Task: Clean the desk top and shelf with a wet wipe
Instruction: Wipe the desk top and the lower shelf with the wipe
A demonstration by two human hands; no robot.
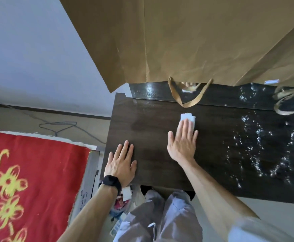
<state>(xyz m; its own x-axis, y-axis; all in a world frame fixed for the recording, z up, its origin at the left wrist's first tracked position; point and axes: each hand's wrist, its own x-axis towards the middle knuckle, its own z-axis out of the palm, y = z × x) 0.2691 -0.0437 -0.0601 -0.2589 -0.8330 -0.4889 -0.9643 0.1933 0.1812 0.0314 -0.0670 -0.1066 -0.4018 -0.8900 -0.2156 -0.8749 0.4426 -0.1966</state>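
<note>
A right hand, fingers straight, presses a folded wet wipe flat on the dark desk top, near the back shelf. The left hand rests flat and relaxed by the front edge. A push forward could snag the handle dangling just ahead, or dampen the paper bag.

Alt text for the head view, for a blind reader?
The right hand presses a white wet wipe flat on the dark desk top; the left hand rests flat near the front edge. Brown paper bags overhang the shelf behind, and wet streaks glisten at right.
</note>
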